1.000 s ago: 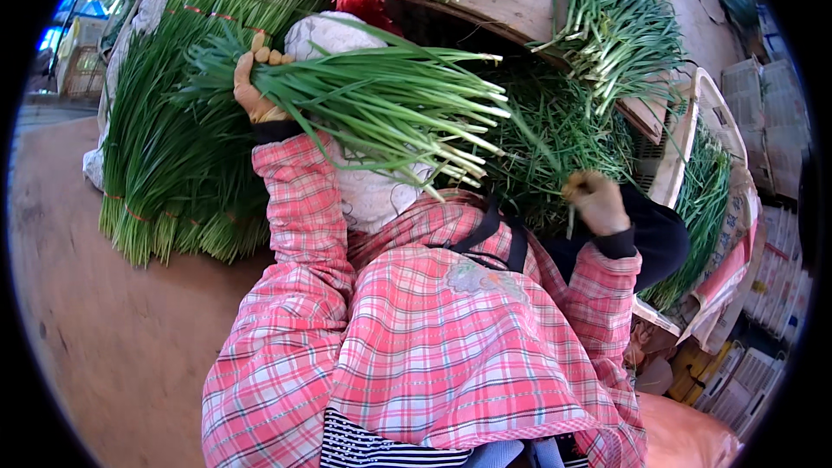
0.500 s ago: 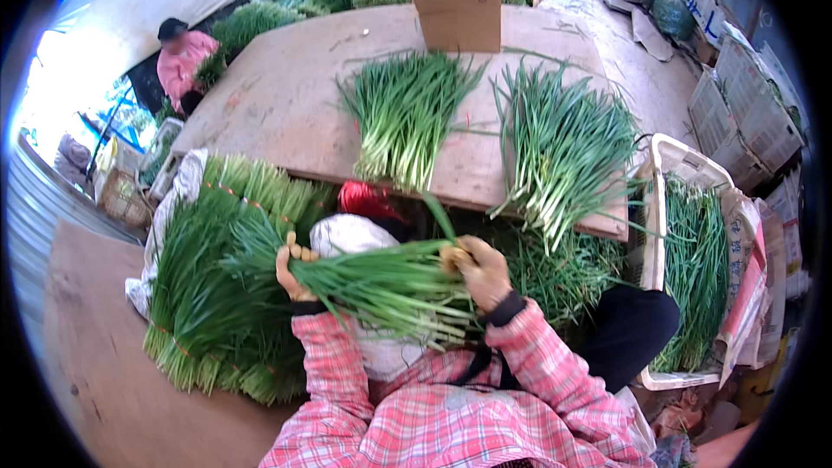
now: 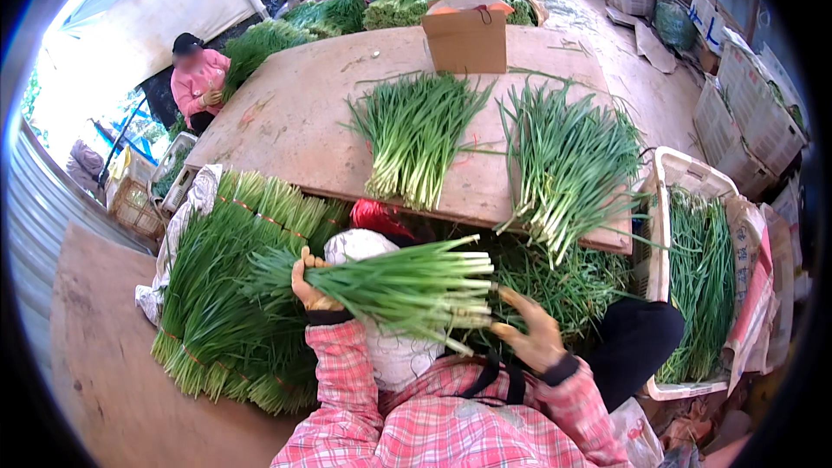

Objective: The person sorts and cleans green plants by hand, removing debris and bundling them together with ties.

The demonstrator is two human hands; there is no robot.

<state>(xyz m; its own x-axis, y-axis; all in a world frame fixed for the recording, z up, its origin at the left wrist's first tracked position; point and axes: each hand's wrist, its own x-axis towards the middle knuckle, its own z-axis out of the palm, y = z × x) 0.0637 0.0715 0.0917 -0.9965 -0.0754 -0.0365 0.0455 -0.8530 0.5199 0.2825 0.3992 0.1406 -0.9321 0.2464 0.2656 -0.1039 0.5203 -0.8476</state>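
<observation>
A bunch of green garlic chives (image 3: 407,282) lies across my lap, its pale cut ends pointing right. My left hand (image 3: 314,282) is closed around the leafy part, with the long leaves trailing off to the left. By the pale ends my right hand (image 3: 536,329) hangs apart from the bunch, its fingers spread and nothing in them. Two loose piles of chives rest on the wooden board in front of me, a left pile (image 3: 416,139) and a larger right pile (image 3: 568,160). Tied bundles of chives (image 3: 230,295) are stacked beside my left arm.
To my right stands a white plastic crate (image 3: 659,243) holding chives. A cardboard box (image 3: 468,39) sits at the board's (image 3: 295,104) far side. Loose green scraps (image 3: 555,295) lie below its near edge. One person in pink (image 3: 198,82) sits at the far left; others are farther back.
My right hand has let go of the stem ends and moved down and right, its fingers opening. The bunch's stem ends now fan out more evenly. My left hand still grips the leaves.
</observation>
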